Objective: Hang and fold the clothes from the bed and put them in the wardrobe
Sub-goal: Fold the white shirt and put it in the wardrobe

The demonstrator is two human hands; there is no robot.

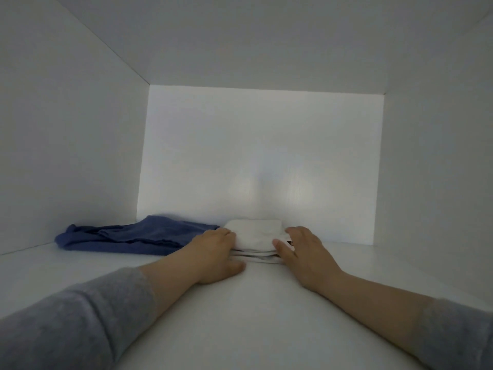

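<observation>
I look into a white wardrobe compartment. A folded white garment (255, 233) lies on the shelf (240, 316) near the back wall. My left hand (213, 256) holds its left side, with the fingers tucked at the stack's edge and the thumb on the shelf. My right hand (302, 253) holds its right side, thumb on top and fingers along the far edge. A folded blue garment (128, 236) lies to the left, touching the white one.
White side walls (66, 156) and a back panel (261, 161) close in the compartment, with a top board (253, 36) overhead. Bare shelf stretches to the right of the white garment and in front of both garments.
</observation>
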